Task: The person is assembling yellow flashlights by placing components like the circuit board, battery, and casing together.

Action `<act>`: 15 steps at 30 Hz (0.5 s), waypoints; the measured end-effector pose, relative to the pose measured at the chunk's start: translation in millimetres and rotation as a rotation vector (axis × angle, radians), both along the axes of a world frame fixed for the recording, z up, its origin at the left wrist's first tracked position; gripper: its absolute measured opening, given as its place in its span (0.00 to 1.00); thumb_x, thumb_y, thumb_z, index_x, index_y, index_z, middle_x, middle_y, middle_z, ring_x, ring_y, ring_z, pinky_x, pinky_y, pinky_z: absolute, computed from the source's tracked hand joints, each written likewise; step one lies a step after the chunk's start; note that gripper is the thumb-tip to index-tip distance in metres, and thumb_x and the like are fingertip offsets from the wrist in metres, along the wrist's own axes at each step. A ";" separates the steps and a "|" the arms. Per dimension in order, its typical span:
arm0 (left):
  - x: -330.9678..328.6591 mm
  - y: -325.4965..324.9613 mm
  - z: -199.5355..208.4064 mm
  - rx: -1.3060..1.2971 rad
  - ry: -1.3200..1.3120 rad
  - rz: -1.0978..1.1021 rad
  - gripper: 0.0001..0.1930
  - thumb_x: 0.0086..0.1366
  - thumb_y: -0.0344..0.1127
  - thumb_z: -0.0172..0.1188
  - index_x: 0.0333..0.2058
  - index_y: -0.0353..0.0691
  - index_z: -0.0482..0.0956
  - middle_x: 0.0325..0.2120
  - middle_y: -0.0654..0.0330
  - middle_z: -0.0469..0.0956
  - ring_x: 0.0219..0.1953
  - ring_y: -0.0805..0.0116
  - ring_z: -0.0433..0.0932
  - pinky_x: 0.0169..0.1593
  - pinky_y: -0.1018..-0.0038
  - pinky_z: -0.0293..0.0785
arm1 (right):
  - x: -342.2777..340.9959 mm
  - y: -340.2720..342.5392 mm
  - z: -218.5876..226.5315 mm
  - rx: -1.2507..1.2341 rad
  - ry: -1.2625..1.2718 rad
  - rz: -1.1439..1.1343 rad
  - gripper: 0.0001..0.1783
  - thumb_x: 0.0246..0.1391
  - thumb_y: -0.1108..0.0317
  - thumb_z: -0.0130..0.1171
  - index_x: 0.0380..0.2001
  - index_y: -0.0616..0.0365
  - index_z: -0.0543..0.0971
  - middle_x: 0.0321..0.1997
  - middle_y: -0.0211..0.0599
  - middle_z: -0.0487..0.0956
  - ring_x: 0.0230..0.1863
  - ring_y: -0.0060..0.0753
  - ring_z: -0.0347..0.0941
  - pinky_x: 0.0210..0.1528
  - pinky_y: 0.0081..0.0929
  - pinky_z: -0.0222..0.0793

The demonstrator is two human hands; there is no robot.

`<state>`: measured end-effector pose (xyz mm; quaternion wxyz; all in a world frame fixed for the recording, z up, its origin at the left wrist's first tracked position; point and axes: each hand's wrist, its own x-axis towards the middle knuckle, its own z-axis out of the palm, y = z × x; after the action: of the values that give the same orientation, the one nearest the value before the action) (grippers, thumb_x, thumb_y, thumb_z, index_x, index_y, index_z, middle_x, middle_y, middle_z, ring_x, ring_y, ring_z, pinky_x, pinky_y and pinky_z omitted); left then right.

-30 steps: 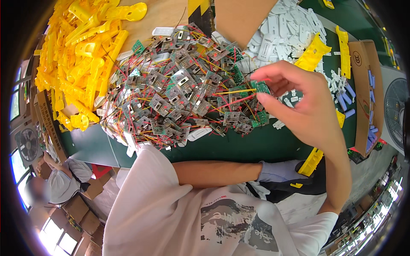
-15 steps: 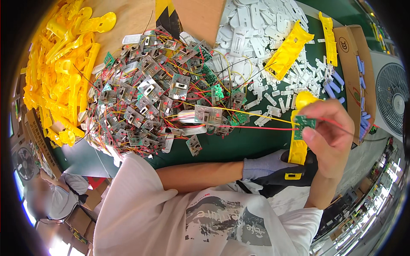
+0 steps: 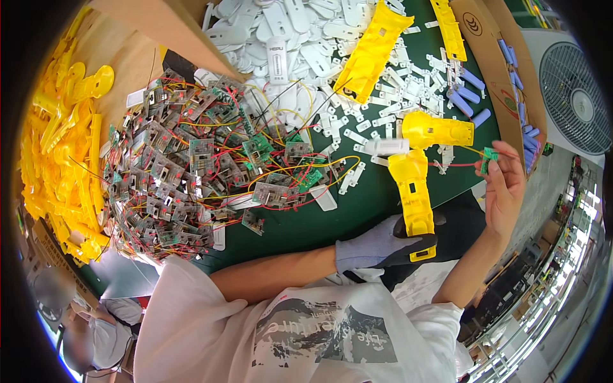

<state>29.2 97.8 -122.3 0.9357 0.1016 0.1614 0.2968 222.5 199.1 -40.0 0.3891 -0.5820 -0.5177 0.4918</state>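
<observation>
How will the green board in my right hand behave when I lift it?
The board is small and flat, so probably light and stiff. Its thin red wire likely bends easily and might snag on the held yellow shell.

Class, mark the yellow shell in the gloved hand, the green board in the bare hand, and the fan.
Yellow shell (image 3: 417,204): head view, middle of its body.
Green board (image 3: 490,155): head view, its face.
Fan (image 3: 580,99): head view, grille hub.

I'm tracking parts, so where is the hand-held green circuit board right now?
The green circuit board is at the head view's right, in the right hand, to the right of the yellow plastic shell in the left hand.
</observation>
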 end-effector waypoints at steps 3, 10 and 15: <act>-0.3 -5.0 -2.0 0.003 -0.008 0.001 0.26 0.64 0.33 0.60 0.58 0.37 0.64 0.42 0.60 0.77 0.45 0.73 0.76 0.50 0.76 0.73 | 6.0 6.1 -9.9 0.010 -0.207 -0.107 0.20 0.57 0.76 0.56 0.53 0.64 0.69 0.39 0.31 0.77 0.40 0.20 0.73 0.43 0.19 0.69; 6.8 -5.8 -8.1 -0.011 -0.018 0.036 0.23 0.65 0.32 0.58 0.57 0.37 0.66 0.43 0.61 0.76 0.45 0.75 0.75 0.51 0.76 0.73 | -28.5 5.2 -14.5 0.290 -0.688 -0.028 0.26 0.50 0.71 0.62 0.55 0.56 0.72 0.54 0.37 0.75 0.57 0.35 0.68 0.60 0.32 0.61; -1.0 -1.8 -7.1 -0.050 0.011 -0.032 0.23 0.65 0.31 0.57 0.57 0.36 0.65 0.45 0.62 0.75 0.44 0.76 0.75 0.52 0.76 0.72 | -81.2 13.5 25.2 0.654 -1.042 0.383 0.22 0.41 0.70 0.67 0.44 0.52 0.80 0.56 0.32 0.72 0.61 0.40 0.62 0.60 0.34 0.60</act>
<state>28.3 96.0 -129.5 0.9417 0.0826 0.1723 0.2769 141.2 212.6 -14.8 0.1491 -0.4932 -0.8568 0.0223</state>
